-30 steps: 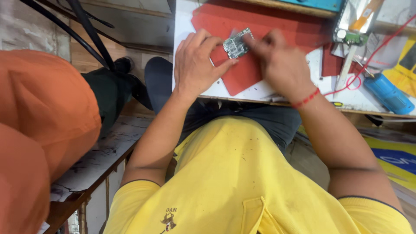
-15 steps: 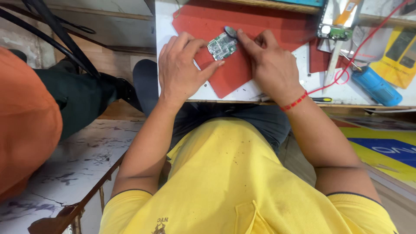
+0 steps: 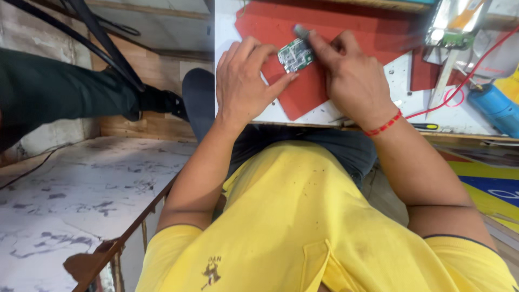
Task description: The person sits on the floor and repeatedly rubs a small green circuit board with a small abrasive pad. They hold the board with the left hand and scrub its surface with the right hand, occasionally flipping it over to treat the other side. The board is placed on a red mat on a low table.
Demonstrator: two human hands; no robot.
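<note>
A small green circuit board [image 3: 295, 54] lies over a red mat [image 3: 335, 32] on the white workbench [image 3: 411, 103]. My left hand [image 3: 246, 81] pinches the board between thumb and fingers. My right hand [image 3: 351, 75], with a red thread band on the wrist, presses a small grey tool [image 3: 300, 30] at the board's upper edge; the tool is blurred.
Another person's dark trouser leg and black shoe [image 3: 157, 100] reach in from the left over the marbled floor [image 3: 81, 184]. A blue cylindrical tool [image 3: 494, 105], a red wire [image 3: 459, 89], a metal blade [image 3: 443, 78] and a screwdriver [image 3: 427, 126] sit on the bench's right side.
The person in orange at the left has moved out of view, leaving only a dark leg. My right hand's tool shifted slightly along the board's top edge. The camera swung right.
</note>
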